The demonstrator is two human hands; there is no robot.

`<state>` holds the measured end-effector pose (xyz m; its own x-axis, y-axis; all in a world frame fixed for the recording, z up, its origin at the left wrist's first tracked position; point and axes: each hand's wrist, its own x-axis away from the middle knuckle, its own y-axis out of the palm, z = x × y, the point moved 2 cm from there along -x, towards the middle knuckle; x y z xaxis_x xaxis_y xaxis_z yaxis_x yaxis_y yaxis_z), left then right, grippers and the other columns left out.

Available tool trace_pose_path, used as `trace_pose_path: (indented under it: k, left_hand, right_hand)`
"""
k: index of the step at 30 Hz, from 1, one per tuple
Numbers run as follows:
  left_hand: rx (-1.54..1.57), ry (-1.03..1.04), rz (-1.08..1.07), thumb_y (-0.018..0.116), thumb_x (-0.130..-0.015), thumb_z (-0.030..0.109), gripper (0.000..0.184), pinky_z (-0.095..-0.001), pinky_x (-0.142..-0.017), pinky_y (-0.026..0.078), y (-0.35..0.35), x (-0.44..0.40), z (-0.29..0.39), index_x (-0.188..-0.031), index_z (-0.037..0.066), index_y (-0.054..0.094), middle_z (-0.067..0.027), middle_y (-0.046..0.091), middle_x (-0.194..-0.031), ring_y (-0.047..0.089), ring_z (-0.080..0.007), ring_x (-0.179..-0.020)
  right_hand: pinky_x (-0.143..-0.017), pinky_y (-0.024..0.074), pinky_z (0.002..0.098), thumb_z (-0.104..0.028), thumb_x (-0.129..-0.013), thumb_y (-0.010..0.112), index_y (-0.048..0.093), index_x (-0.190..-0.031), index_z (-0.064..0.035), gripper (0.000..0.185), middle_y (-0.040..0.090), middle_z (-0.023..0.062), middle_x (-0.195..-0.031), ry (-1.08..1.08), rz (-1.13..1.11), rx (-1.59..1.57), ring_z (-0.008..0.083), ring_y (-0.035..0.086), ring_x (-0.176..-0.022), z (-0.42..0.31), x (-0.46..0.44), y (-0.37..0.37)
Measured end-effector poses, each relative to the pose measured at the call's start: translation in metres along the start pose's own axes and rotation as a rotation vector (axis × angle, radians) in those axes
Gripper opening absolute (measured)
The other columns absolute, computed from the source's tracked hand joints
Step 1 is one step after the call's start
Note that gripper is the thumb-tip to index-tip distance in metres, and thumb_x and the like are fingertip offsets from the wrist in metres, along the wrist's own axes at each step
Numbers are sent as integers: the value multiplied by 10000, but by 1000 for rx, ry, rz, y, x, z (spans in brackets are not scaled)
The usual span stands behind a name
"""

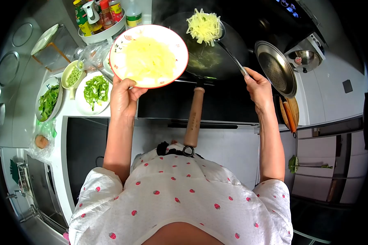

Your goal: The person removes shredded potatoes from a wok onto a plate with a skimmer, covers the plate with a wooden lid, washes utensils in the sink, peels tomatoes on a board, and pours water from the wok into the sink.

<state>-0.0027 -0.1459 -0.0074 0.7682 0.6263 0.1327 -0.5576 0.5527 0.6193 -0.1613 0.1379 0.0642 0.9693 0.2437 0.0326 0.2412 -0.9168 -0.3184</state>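
Observation:
My left hand (127, 93) grips the near edge of a white plate (180, 45) with a red rim, thumb on top. Pale yellow shreds (147, 59) lie on the plate, washed out by light. In my right hand (259, 86) is the metal handle of a ladle (232, 57), its bowl heaped with pale yellow-green vegetable shreds (204, 26). The ladle is above a dark wok (238, 47), which has some greenish food and liquid in it. The wok's wooden handle (194, 118) points toward my body.
Left counter: chopped greens on a plate (104, 110), a leafy-green bowl (40, 102), a small handled bowl (71, 69) and a bottle tray (102, 37). On the right stand a metal lid (276, 67), a steel bowl (313, 61) and an orange-handled utensil (289, 116).

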Motion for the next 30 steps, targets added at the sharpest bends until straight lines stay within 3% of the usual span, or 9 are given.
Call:
trace_pose_path:
  k: [4, 9, 13, 19, 30]
  left_hand:
    - [48, -2, 6, 436, -680, -56, 553, -300, -534, 564, 0, -4, -3, -1216, 35, 335, -160, 566, -1006, 634, -223, -708]
    - [31, -28, -8, 447, -672, -49, 586, -309, -546, 548, 5, -6, -1, -1234, 66, 330, -152, 566, -1028, 637, -230, -721]
    - [28, -24, -4, 449, -675, -46, 583, -316, -563, 550, 5, -7, -1, -1235, 64, 328, -151, 565, -1028, 637, -236, -726]
    - [50, 14, 24, 438, -689, -49, 543, -305, -545, 565, -3, -10, -2, -1216, 35, 336, -165, 556, -1027, 635, -247, -709]
    - [28, 41, 46, 421, -698, -53, 523, -302, -537, 564, -1, -9, 4, -1209, 19, 337, -175, 549, -1034, 632, -247, -709]
  right_hand:
    - [-405, 227, 160, -76, -820, 572, 601, -1053, -13, 244, 425, -79, -583, -28, -26, 26, 8, 319, -468, -15, 6, -4]
    - [-399, 223, 158, -75, -821, 570, 593, -1070, -14, 258, 419, -80, -579, -98, -52, 125, 4, 319, -473, -41, 12, -3]
    - [-387, 215, 153, -110, -824, 574, 592, -1072, -28, 261, 409, -81, -573, -9, -104, 79, 3, 316, -465, -56, 15, -2]
    - [-360, 184, 142, -127, -827, 574, 593, -1062, -45, 249, 413, -79, -572, 104, -139, -46, -4, 296, -432, -28, -5, -15]
    - [-359, 188, 148, -129, -833, 560, 582, -1080, -44, 262, 431, -74, -592, 115, -44, -43, -4, 302, -430, -5, -11, -16]
